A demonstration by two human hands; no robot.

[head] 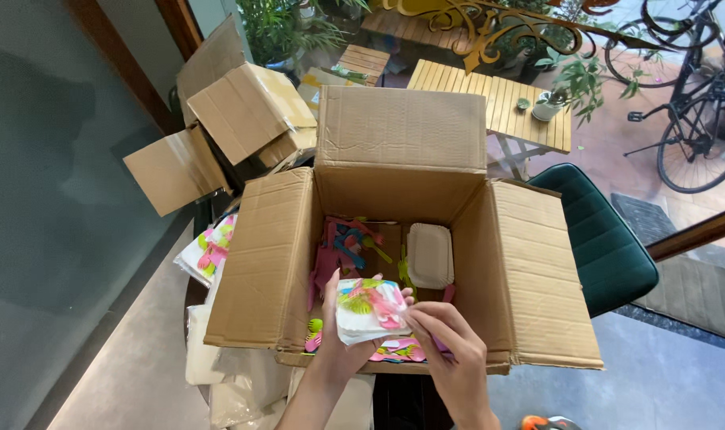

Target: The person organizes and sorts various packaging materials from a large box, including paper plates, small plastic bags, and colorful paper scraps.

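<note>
An open cardboard box (529, 271) stands in front of me with its flaps folded out. My left hand (338, 342) holds a clear packet of colourful plastic cutlery on a white tray (369, 309) just above the box's near edge. My right hand (450, 350) pinches the packet's lower right corner. Inside the box lie loose pink, blue and green utensils (345, 243), a stack of white paper trays (430, 255), and more packets (398, 350) under my hands.
Another packet of coloured cutlery (211, 251) lies left of the box on white bags (203, 350). A second open cardboard box (235, 111) sits behind to the left. A green chair (601, 239) stands at right, with a wooden slatted table (498, 95) and bicycles (697, 119) beyond.
</note>
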